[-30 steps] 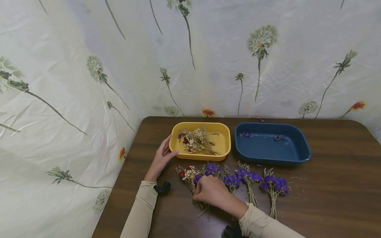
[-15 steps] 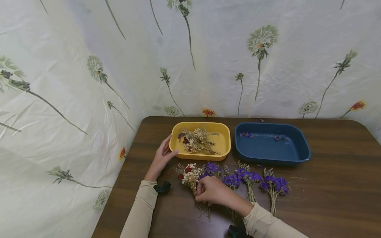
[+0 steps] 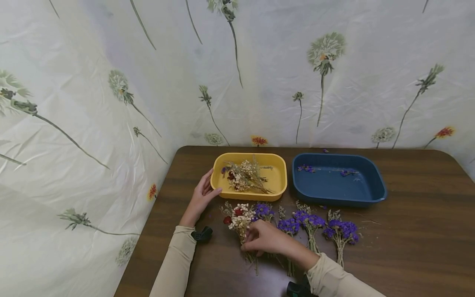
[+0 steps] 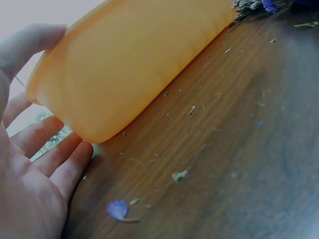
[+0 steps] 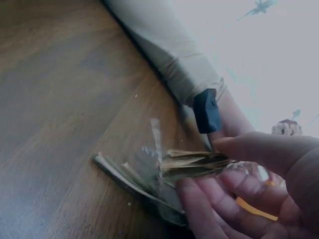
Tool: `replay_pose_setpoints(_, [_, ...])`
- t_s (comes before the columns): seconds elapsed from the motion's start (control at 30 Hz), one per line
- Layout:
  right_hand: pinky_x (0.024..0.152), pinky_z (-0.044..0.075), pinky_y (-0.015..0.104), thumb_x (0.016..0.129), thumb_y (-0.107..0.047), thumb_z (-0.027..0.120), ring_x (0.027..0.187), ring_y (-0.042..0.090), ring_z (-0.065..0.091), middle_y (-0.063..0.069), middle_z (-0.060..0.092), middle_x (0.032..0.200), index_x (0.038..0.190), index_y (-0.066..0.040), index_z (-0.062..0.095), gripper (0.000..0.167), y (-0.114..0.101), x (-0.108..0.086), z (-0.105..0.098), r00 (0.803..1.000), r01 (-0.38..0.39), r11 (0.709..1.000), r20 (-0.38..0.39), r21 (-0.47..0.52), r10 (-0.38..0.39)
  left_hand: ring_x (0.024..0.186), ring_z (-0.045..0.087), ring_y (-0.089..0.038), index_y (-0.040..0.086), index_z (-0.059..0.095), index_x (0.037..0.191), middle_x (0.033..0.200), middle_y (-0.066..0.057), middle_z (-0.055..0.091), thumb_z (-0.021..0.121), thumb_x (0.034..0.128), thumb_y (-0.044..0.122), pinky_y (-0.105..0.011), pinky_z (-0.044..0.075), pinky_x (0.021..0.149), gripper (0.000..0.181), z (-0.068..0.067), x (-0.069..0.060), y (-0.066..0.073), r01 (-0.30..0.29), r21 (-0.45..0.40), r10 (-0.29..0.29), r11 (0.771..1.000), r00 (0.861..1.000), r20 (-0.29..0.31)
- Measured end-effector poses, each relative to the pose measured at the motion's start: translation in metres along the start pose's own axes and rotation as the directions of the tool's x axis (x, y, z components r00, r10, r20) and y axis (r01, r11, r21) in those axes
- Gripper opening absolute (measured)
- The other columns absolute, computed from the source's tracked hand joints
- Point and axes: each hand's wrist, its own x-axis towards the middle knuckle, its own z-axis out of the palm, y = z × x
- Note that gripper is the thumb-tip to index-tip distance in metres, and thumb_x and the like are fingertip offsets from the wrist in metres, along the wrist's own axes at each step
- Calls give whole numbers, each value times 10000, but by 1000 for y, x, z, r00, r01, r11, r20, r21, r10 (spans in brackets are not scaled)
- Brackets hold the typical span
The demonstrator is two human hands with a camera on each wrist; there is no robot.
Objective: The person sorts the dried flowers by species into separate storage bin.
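In the head view my right hand (image 3: pixel 269 237) pinches the stems of a small dried-flower bunch (image 3: pixel 240 216) with white and red blooms. Thumb and fingertips meet on its cut stems (image 5: pixel 192 162) in the right wrist view, where the blooms are mostly hidden. A clear strip (image 5: pixel 157 144) sticks out by these stems. My left hand (image 3: pixel 202 193) rests against the left corner of a yellow tray (image 3: pixel 280 177), thumb at the rim and fairly straight fingers along the outer end wall (image 4: pixel 99 94). Inside the tray lies a loose bunch of dried flowers (image 3: pixel 246 175).
Several purple dried-flower bunches (image 3: pixel 309 218) lie in a row to the right of my right hand. Behind them stands a blue tray (image 3: pixel 335 198) with a few purple scraps. Bits of petal (image 4: pixel 117 209) litter the brown table (image 3: pixel 419 231). A floral sheet (image 3: pixel 259 82) hangs behind.
The red-and-white bunch has turned in my right hand, its blooms shifting slightly right and showing more fully. My right wrist has moved a little to the right. The left hand and both trays stay put.
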Motion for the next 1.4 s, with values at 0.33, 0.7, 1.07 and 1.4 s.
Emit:
replay_pose_setpoints(0.33, [602, 634, 454, 891, -195, 807, 609, 120, 646, -25, 700, 799, 873, -59, 774, 142, -8, -5, -7, 996, 20, 999, 91, 44, -24, 1536, 375, -323, 248, 284, 1642, 1672, -108, 361, 676, 1013, 166, -556, 313, 1247, 747, -2, 0, 0, 30, -31, -29, 999, 999, 26])
replay_pose_setpoints(0.7, [576, 622, 374, 886, -209, 821, 675, 177, 656, 45, 651, 936, 900, -68, 812, 142, -8, -4, -16, 993, 102, 993, 57, 53, -105, 1522, 397, -334, 237, 279, 1644, 1669, -109, 366, 678, 1010, 156, -563, 336, 1231, 754, -2, 2, -2, 30, -41, -29, 999, 999, 31])
replay_pose_setpoints(1.07, [476, 524, 304, 911, -218, 790, 559, 116, 606, 150, 789, 876, 947, -65, 812, 158, -17, -4, -36, 985, 161, 986, 52, 49, -164, 1506, 423, -330, 248, 305, 1634, 1656, -120, 386, 697, 1001, 186, -539, 370, 1214, 747, -1, 1, -2, -2, -43, 3, 999, 1000, 29])
replay_pose_setpoints(1.4, [526, 565, 310, 888, -184, 814, 690, 213, 695, 112, 807, 941, 1081, -7, 753, 269, -20, -2, -59, 997, 81, 994, -9, 75, -81, 1501, 423, -354, 202, 304, 1635, 1650, -137, 395, 700, 996, 166, -506, 389, 1205, 752, -1, 2, -5, -13, -45, 14, 999, 1000, 19])
